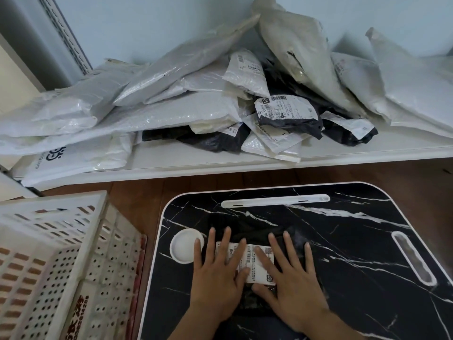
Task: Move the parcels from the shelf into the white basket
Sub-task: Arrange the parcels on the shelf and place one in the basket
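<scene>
Left hand: the left hand (215,273) lies flat, fingers straight and spread, palm down on a black parcel (255,231); its fingertips reach past the label's far edge, the little finger just beside the round recess.
Right hand: the right hand (291,278) is also flat and spread, pressing the same parcel from the right; the thumb lies along the label's near edge.
Parcel under the hands: black bag, lying flat on the tray, with a white label (245,262) showing between the two hands.
Tray: a black marble-patterned tray (355,266) with a white rim stands on the brown floor (137,204); it has a round white recess (183,245) at the left, a long white slot (275,200) along the far side and another slot (414,257) at the right.
Basket: the white basket (49,253), perforated and slotted, sits left of the tray, just beside it.
Shelf: a white shelf (220,163) beyond the tray bears a heap of parcels (171,106), mostly white bags at left and right, with several black ones near the middle, some showing labels.
</scene>
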Tool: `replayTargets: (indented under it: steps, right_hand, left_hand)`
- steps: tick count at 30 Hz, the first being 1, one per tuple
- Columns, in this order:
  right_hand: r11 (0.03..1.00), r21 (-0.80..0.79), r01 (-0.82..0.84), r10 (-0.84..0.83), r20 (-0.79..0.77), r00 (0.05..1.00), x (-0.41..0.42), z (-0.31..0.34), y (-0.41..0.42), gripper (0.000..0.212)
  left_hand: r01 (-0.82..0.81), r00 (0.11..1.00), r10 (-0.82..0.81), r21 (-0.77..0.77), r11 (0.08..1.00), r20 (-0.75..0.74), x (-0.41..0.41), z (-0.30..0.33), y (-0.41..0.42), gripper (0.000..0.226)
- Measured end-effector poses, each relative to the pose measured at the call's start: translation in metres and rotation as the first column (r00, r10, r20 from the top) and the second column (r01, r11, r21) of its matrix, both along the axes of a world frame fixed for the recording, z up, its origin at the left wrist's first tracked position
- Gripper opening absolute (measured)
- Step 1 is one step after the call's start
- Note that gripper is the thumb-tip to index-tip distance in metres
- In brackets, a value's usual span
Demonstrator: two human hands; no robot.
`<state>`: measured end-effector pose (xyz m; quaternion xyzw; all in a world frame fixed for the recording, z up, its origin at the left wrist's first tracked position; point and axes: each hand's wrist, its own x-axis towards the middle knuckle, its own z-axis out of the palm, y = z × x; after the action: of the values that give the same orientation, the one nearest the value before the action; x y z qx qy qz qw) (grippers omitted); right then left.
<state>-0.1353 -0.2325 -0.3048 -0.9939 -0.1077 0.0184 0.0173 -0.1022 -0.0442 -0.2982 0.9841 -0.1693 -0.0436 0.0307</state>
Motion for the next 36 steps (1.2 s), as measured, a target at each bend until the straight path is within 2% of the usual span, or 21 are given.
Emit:
replayTargets:
  steps: [5,10,12,14,15,16,18,19,20,21,23,24,25,26,27,28,30,33,34,36]
  right_hand:
    - [0.999,-0.016,0.039,-0.041,-0.108,0.993,0.003,0.003,0.001,0.071]
    - [0.996,-0.059,0.068,-0.075,-0.121,0.990,-0.004,0.008,-0.006,0.075]
    - [0.995,-0.078,0.060,-0.073,-0.170,0.983,-0.009,0.010,-0.008,0.074]
    - [0.994,-0.079,0.075,-0.089,-0.201,0.975,-0.010,0.010,-0.008,0.074]
    - [0.993,-0.085,0.086,-0.104,-0.240,0.965,-0.009,0.010,-0.007,0.075]
    - [0.994,-0.076,0.075,-0.094,-0.285,0.954,-0.008,0.011,-0.007,0.077]
    - [0.996,-0.061,0.069,-0.085,-0.313,0.946,-0.002,0.025,-0.011,0.080]
    - [0.997,-0.024,0.070,-0.074,-0.351,0.933,0.002,0.035,-0.013,0.086]
    - [0.996,0.054,0.067,-0.046,-0.325,0.945,0.008,0.038,-0.014,0.097]
    - [0.987,0.109,0.118,-0.070,-0.371,0.926,0.009,0.044,-0.014,0.112]
    - [0.970,0.140,0.201,-0.115,-0.462,0.879,0.014,0.062,-0.010,0.134]
    - [0.961,0.167,0.219,-0.116,-0.475,0.872,0.018,0.072,-0.008,0.132]
    - [0.958,0.182,0.222,-0.108,-0.488,0.866,0.021,0.082,-0.003,0.119]
    - [0.959,0.190,0.212,-0.101,-0.469,0.878,0.024,0.092,0.003,0.103]
    - [0.962,0.193,0.193,-0.098,-0.412,0.906,0.027,0.101,0.009,0.096]
    - [0.968,0.187,0.166,-0.094,-0.343,0.935,0.031,0.110,0.014,0.099]
    - [0.987,0.131,0.095,-0.056,-0.272,0.961,0.039,0.128,0.020,0.105]
    - [0.996,-0.090,-0.010,-0.021,-0.342,0.939,0.036,0.140,0.026,0.099]
    - [0.991,-0.126,0.035,-0.078,-0.360,0.930,0.030,0.139,0.028,0.096]
    - [0.958,-0.107,0.268,-0.288,-0.378,0.880,0.011,0.129,0.028,0.089]
  left_hand:
    - [-0.037,0.995,0.040,0.036,0.999,-0.091,0.002,0.001,0.000,0.055]
    - [-0.048,0.986,0.059,0.075,0.996,-0.158,-0.001,0.000,0.000,0.058]
    - [-0.057,0.978,0.066,0.048,0.997,-0.196,-0.002,0.005,-0.001,0.058]
    - [0.002,0.984,0.007,0.049,0.999,-0.180,0.003,0.010,-0.001,0.058]
    - [-0.006,0.978,0.006,0.001,1.000,-0.209,0.006,0.013,0.001,0.059]
    - [-0.046,0.970,0.038,-0.028,0.999,-0.242,0.007,0.021,0.001,0.064]
    - [-0.175,0.970,0.149,-0.130,0.976,-0.191,0.003,0.036,0.004,0.082]
    - [-0.270,0.956,0.235,-0.221,0.937,-0.175,0.000,0.043,0.004,0.090]
    - [-0.375,0.924,0.329,-0.296,0.879,-0.195,-0.003,0.049,0.004,0.096]
    - [-0.488,0.871,0.422,-0.343,0.803,-0.251,-0.005,0.052,0.006,0.097]
    - [-0.638,0.764,0.495,-0.367,0.677,-0.414,-0.006,0.055,0.010,0.087]
    - [-0.655,0.741,0.467,-0.366,0.661,-0.483,-0.007,0.059,0.011,0.074]
    - [-0.651,0.734,0.427,-0.369,0.663,-0.529,-0.008,0.064,0.013,0.059]
    - [-0.624,0.749,0.382,-0.384,0.680,-0.541,-0.010,0.070,0.015,0.043]
    - [-0.573,0.785,0.330,-0.411,0.709,-0.524,-0.010,0.078,0.017,0.030]
    - [-0.510,0.829,0.280,-0.452,0.732,-0.483,-0.011,0.088,0.019,0.025]
    - [-0.419,0.893,0.229,-0.527,0.740,-0.388,-0.009,0.109,0.028,0.025]
    - [-0.403,0.907,0.240,-0.544,0.736,-0.347,-0.005,0.130,0.053,0.024]
    - [-0.413,0.901,0.246,-0.533,0.738,-0.357,-0.005,0.132,0.061,0.022]
    - [-0.461,0.868,0.279,-0.459,0.760,-0.410,-0.011,0.130,0.069,0.027]
